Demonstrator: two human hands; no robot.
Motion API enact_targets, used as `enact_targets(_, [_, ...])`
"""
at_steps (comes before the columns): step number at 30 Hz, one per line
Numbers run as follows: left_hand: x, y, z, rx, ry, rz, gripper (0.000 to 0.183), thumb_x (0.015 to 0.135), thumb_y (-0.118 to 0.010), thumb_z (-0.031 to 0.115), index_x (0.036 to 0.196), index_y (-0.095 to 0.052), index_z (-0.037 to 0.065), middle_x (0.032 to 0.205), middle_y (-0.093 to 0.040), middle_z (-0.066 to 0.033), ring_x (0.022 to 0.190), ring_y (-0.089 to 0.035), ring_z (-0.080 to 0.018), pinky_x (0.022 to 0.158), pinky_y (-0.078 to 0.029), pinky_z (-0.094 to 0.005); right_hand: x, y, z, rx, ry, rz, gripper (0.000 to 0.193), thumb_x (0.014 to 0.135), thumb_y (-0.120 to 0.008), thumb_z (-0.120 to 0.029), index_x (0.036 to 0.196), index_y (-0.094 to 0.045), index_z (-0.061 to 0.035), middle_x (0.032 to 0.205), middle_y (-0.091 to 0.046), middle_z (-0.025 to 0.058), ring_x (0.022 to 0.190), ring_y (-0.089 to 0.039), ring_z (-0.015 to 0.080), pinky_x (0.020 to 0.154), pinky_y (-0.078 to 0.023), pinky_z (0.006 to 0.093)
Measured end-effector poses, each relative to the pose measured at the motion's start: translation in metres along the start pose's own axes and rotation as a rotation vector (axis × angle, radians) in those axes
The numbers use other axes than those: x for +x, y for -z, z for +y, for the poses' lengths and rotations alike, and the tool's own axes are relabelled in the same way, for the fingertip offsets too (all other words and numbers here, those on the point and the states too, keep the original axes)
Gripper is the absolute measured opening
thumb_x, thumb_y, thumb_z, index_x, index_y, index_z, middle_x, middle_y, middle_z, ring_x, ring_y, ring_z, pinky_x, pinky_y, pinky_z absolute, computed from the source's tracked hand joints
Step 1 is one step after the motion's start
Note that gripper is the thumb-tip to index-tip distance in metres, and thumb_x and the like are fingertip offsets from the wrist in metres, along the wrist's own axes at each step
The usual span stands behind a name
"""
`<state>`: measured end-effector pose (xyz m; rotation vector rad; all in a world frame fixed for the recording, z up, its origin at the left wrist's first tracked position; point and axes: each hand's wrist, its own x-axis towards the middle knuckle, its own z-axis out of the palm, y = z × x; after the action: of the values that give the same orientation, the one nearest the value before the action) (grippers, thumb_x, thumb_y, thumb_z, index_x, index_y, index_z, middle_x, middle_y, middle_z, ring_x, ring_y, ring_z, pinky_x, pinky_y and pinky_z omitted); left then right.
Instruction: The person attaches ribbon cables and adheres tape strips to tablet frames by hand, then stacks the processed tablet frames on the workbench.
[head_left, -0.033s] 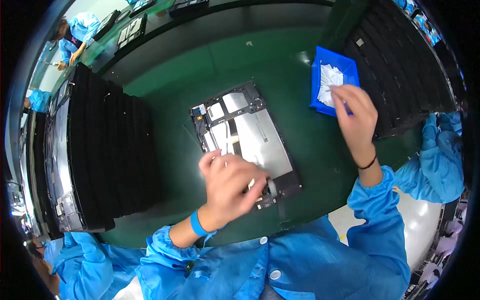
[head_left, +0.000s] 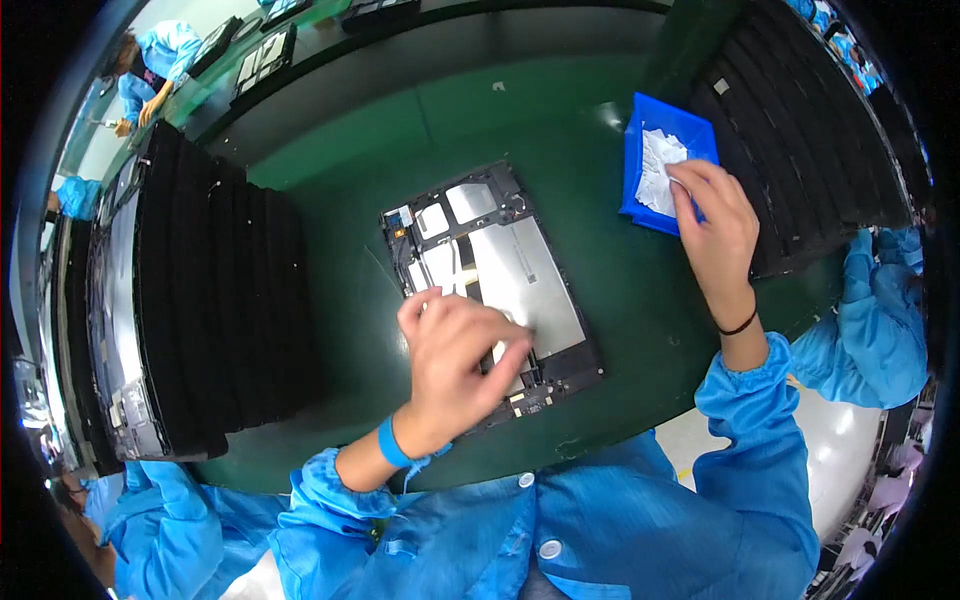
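An opened tablet lies tilted on the green table, with silvery panels, a dark frame and small boards at its ends. My left hand, a blue band at its wrist, hovers over the tablet's lower left part. Its fingers are bent and their tips smeared by motion, so I cannot tell whether they hold anything. My right hand is at the near right edge of a blue bin. Thumb and forefinger are pinched together over the white scraps in the bin; whatever is between the fingertips is too small to name.
A tall stack of black trays stands on the left, with a silvery panel on its outer side. Another black stack rises behind the bin at right. A dark ledge bounds the far side. Co-workers in blue sit on both sides.
My left hand has shifted slightly up and left; the dark strip by its thumb now lies against the tablet's lower end. My right fingertips have drawn a little closer together by the scraps.
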<state>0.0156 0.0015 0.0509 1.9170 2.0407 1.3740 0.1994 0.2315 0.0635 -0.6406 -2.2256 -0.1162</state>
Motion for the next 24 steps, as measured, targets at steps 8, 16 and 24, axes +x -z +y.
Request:
enact_targets(8, [0.0, -0.004, -0.013, 0.036, 0.21, -0.074, 0.008, 0.07, -0.075, 0.012, 0.072, -0.067, 0.011, 0.067, -0.058, 0.0014, 0.075, -0.051, -0.019, 0.087, -0.031, -0.0365, -0.052, 0.016, -0.101, 0.424, 0.262, -0.365, 0.01, 0.072, -0.07, -0.015, 0.082, -0.066, -0.0146, 0.093, -0.062, -0.0022, 0.071, -0.053, 0.016, 0.059, -0.038, 0.0317])
enact_targets(16, [-0.002, -0.006, -0.014, 0.049, 0.169, -0.037, 0.013, 0.068, -0.077, 0.013, 0.069, -0.065, 0.01, 0.066, -0.057, -0.0004, 0.072, -0.051, -0.0185, 0.084, -0.032, -0.0353, -0.071, 0.014, -0.12, 0.473, 0.21, -0.384, 0.018, 0.067, -0.073, -0.013, 0.084, -0.07, -0.0122, 0.092, -0.064, -0.004, 0.072, -0.051, 0.0162, 0.061, -0.039, 0.0302])
enact_targets(24, [-0.001, -0.007, -0.015, 0.072, 0.178, -0.069, 0.013, 0.067, -0.077, 0.013, 0.068, -0.064, 0.01, 0.066, -0.055, -0.0004, 0.071, -0.05, -0.0193, 0.083, -0.032, -0.0353, -0.073, 0.011, -0.123, 0.5, 0.126, -0.399, 0.019, 0.064, -0.074, -0.009, 0.082, -0.07, -0.0109, 0.089, -0.063, -0.0022, 0.071, -0.052, 0.0174, 0.061, -0.041, 0.0311])
